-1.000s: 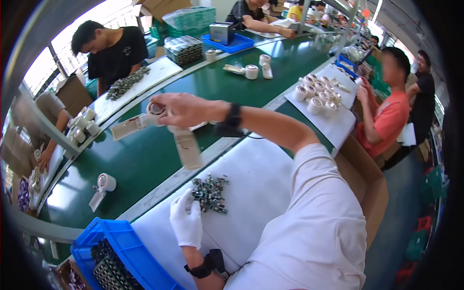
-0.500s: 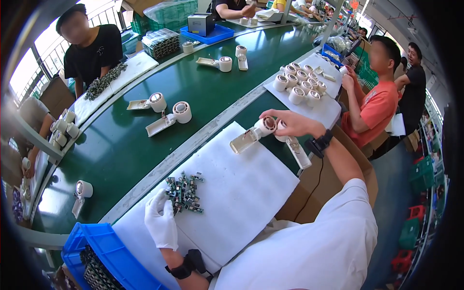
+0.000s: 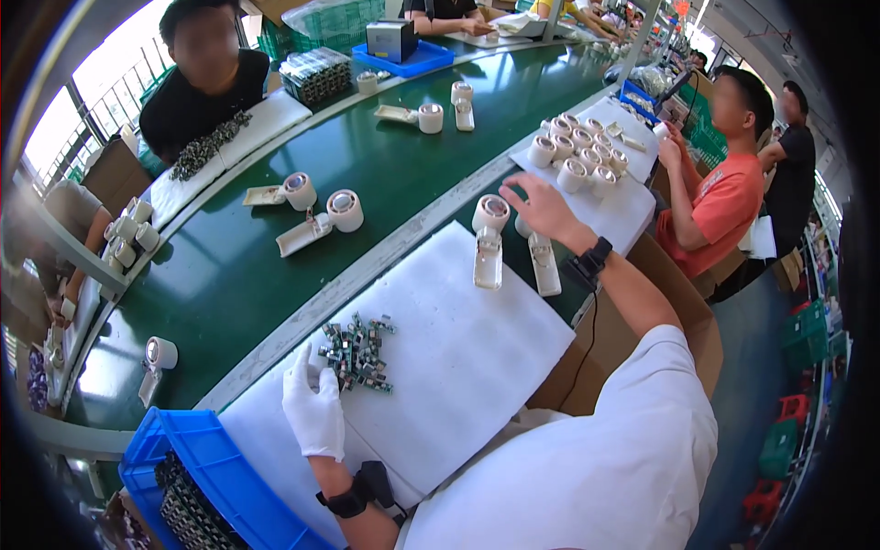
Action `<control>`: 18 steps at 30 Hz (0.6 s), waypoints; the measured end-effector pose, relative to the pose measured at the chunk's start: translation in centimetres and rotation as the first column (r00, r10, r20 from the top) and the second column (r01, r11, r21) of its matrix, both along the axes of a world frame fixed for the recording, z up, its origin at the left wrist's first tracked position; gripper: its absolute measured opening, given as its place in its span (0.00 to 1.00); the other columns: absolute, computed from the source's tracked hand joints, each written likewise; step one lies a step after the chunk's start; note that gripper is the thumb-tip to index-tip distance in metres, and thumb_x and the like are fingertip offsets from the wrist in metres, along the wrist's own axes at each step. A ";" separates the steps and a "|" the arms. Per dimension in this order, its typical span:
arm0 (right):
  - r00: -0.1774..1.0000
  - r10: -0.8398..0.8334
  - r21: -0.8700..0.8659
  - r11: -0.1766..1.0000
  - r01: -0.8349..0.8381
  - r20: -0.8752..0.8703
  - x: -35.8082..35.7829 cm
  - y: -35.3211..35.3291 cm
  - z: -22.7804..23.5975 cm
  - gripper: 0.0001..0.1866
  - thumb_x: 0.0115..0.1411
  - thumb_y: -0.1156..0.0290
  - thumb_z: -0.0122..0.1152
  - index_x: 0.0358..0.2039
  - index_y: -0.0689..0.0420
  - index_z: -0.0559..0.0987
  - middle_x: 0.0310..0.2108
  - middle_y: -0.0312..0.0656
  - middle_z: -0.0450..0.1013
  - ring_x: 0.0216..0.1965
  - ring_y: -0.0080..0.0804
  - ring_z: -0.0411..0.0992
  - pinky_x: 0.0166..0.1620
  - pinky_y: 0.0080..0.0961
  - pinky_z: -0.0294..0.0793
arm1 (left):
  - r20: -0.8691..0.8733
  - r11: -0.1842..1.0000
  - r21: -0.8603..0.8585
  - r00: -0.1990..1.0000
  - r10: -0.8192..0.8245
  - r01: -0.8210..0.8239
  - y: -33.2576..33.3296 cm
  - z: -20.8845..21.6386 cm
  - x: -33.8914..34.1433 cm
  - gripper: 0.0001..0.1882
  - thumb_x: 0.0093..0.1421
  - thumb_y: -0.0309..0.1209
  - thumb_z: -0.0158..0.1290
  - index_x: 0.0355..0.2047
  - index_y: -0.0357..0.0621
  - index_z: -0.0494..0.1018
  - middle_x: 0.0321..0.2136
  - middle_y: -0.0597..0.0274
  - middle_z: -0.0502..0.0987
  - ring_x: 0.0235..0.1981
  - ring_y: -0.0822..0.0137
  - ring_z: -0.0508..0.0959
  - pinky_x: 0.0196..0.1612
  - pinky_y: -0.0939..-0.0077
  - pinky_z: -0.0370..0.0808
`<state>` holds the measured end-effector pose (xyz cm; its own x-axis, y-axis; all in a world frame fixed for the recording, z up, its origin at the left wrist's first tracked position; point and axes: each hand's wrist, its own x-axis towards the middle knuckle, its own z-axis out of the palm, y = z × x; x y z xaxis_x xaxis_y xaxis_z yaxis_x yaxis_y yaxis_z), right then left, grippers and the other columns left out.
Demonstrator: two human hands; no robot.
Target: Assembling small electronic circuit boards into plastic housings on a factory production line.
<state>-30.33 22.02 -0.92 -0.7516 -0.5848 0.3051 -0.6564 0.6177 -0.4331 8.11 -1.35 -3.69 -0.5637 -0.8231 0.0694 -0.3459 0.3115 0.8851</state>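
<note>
Right hand (image 3: pixel 547 213), bare, is reaching over two white handheld fans at the far right of the white foam sheet (image 3: pixel 449 339) covering the worktop. Thumb and forefinger are standing apart, clamping nothing I can see; can't tell if they're touching a fan.

First fan (image 3: pixel 491 213) is straddling the sheet edge: round head off it, handle shell lying on it. Second fan (image 3: pixel 544 266) is lying just beyond, head partly hidden by the hand. Both handles are pointing toward the wearer, hollow side showing, probably so the insides are staying reachable.

Left hand (image 3: pixel 313 412), gloved, is resting beside the small circuit boards (image 3: pixel 357 353), thumb and forefinger apart. Glove's likely there for handling bare electronics; the pile is sitting in easy reach.

Blue crate (image 3: pixel 197 431) is holding more boards at left. Other fans (image 3: pixel 344 211) are lying on the green conveyor belt (image 3: pixel 229 298).
</note>
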 end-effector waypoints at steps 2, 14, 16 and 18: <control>0.994 0.105 -0.005 0.994 -0.105 -0.026 2.0 -1.6 1.2 0.17 0.62 0.59 0.61 0.46 0.57 0.79 0.45 0.46 0.76 0.47 0.43 0.74 0.50 0.34 0.73 | 0.047 0.995 -0.087 0.998 -0.034 0.038 0.0 0.2 0.1 0.17 0.57 0.21 0.55 0.48 0.43 0.78 0.31 0.61 0.73 0.30 0.69 0.74 0.38 0.75 0.74; 0.826 0.557 0.157 0.812 -0.563 0.084 7.2 -19.0 2.0 0.31 0.61 0.46 0.59 0.57 0.55 0.71 0.56 0.49 0.68 0.53 0.50 0.71 0.55 0.39 0.71 | -0.079 0.991 -0.119 0.995 -0.066 0.056 0.1 -0.7 0.3 0.13 0.57 0.21 0.55 0.44 0.43 0.80 0.33 0.57 0.76 0.30 0.67 0.78 0.36 0.74 0.76; 0.868 0.496 0.260 0.834 -0.487 0.035 7.4 -22.5 1.1 0.38 0.61 0.39 0.56 0.62 0.54 0.67 0.61 0.50 0.63 0.54 0.53 0.70 0.57 0.40 0.71 | -0.093 0.991 -0.125 0.994 -0.056 0.044 0.1 -0.9 0.2 0.13 0.58 0.22 0.55 0.44 0.43 0.80 0.33 0.57 0.76 0.30 0.67 0.78 0.37 0.74 0.76; 0.869 0.494 0.282 0.829 -0.482 0.034 7.6 -24.8 0.7 0.40 0.61 0.37 0.54 0.63 0.54 0.65 0.62 0.51 0.62 0.55 0.53 0.70 0.57 0.41 0.71 | -0.110 0.991 -0.133 0.993 -0.045 0.031 0.1 -0.9 0.2 0.12 0.59 0.24 0.56 0.44 0.43 0.80 0.33 0.56 0.76 0.30 0.67 0.79 0.37 0.74 0.76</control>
